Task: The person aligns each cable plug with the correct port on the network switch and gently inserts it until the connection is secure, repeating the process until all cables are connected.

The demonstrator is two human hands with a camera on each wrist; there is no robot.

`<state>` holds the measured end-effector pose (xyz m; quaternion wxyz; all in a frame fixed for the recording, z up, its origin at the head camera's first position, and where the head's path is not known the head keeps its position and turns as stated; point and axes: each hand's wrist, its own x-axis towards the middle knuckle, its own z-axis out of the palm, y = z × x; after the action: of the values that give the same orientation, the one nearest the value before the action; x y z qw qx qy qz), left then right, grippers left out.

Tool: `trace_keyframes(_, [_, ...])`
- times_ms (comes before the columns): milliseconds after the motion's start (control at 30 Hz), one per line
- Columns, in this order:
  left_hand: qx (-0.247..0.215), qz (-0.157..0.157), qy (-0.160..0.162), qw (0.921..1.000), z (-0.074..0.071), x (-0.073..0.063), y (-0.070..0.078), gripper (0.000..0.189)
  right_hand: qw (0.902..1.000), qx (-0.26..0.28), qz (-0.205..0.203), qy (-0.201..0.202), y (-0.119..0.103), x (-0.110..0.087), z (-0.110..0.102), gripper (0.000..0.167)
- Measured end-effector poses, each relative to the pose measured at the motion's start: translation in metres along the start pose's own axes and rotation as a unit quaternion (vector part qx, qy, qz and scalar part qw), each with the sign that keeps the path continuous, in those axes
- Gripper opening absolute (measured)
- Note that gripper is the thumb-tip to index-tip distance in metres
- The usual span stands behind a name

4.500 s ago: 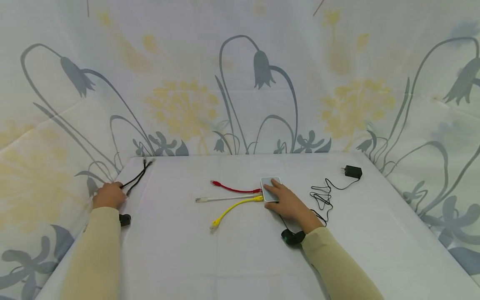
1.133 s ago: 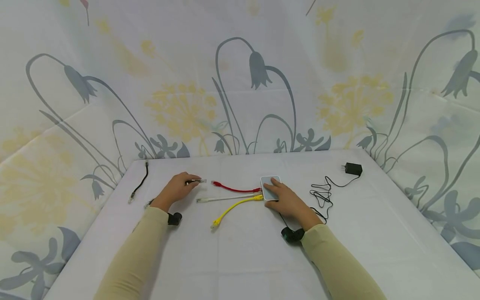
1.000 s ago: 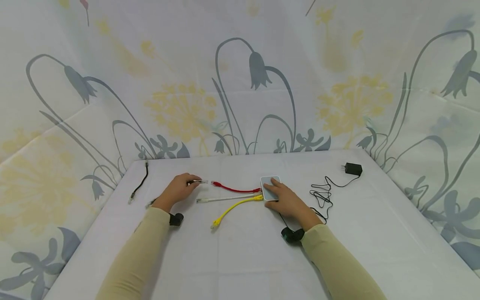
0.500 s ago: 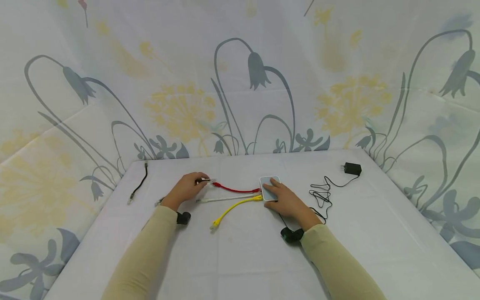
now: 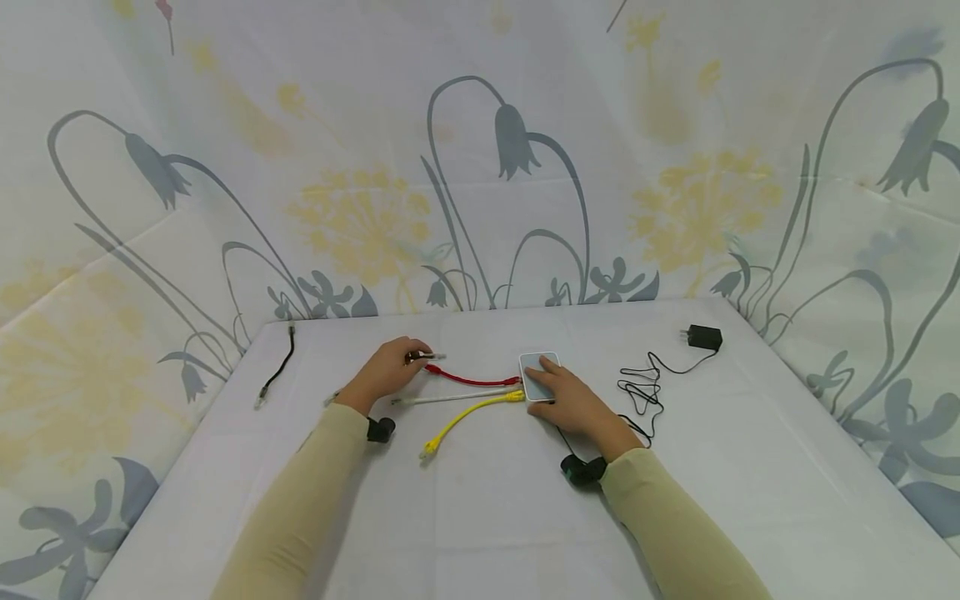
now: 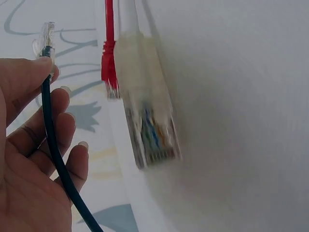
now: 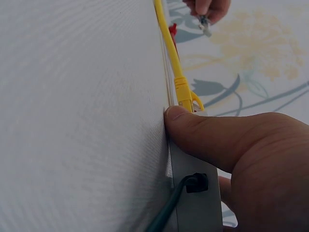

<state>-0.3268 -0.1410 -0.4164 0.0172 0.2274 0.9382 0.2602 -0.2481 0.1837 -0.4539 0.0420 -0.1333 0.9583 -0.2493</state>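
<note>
My left hand (image 5: 386, 371) pinches a black network cable (image 6: 49, 116) between thumb and forefinger, just behind its clear plug (image 6: 49, 36). The cable runs down across the palm, the other fingers loosely bent. In the head view this plug is just above the free end of a red network cable (image 5: 472, 382). My right hand (image 5: 573, 404) grips a small white box with a grey top (image 5: 537, 390), fingers over the top and thumb on its side. Red, white (image 5: 450, 398) and yellow (image 5: 465, 412) cables run from the box's left side. A dark cord (image 7: 166, 210) is plugged into its near side.
Another short black network cable (image 5: 277, 368) lies at the table's back left. A black power adapter (image 5: 703, 337) sits at the back right, its thin cord (image 5: 643, 396) in loose loops towards the box. A flower-patterned curtain (image 5: 480, 167) rises behind the white-covered table (image 5: 487, 517).
My left hand took one of two black cables from the table's left and carried it right, its plug now over the red cable's end. The right hand stays on the box.
</note>
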Motion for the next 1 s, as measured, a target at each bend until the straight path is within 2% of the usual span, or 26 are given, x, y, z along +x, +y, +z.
trace_keyframes(633, [-0.035,-0.002,0.015,0.9993,0.016,0.015,0.018,0.02,0.9999,0.008,0.006,-0.003,-0.003,-0.002,-0.003,0.065])
trace_keyframes(1000, [-0.053,-0.002,0.003,0.9986,0.024,0.022,0.033,0.015,0.9999,0.007,0.009,-0.006,-0.003,-0.001,-0.003,0.065])
